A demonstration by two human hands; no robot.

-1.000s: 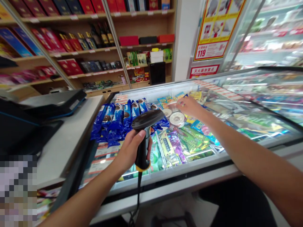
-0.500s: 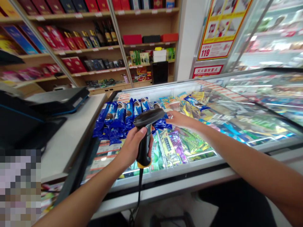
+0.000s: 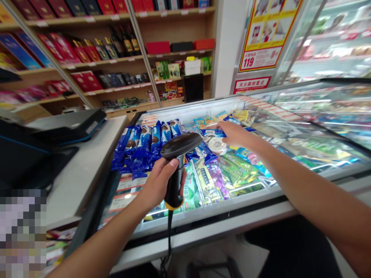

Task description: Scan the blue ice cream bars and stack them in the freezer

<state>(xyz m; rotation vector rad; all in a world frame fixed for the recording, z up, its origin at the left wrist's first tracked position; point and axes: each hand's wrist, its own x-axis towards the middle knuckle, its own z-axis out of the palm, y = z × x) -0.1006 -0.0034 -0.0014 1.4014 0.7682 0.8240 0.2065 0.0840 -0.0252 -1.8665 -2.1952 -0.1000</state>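
Note:
My left hand [image 3: 166, 177] is wrapped round the handle of a black barcode scanner [image 3: 175, 181] with yellow trim, its head tilted to the right and its cable hanging down. My right hand [image 3: 233, 133] reaches over the freezer glass, fingers closed at the end of a blue ice-cream packet [image 3: 213, 133]; the fingertips are partly hidden. Just below that packet is a round white-lidded tub [image 3: 217, 145]. Left of the scanner, several blue ice-cream packets [image 3: 145, 141] lie side by side. Another blue packet [image 3: 203, 152] shows partly beneath the scanner head.
A glass-topped chest freezer [image 3: 232, 212] with colourful frozen packs spans the front. To the left, a counter [image 3: 87, 162] bears a dark flat device [image 3: 78, 123]. Behind stand wooden shelves [image 3: 179, 29] with boxes and bottles. A fire-equipment sign [image 3: 252, 61] hangs at the back right.
My right hand has moved up and to the right, away from the scanner head, uncovering the white-lidded tub. My left hand keeps the scanner in nearly the same place.

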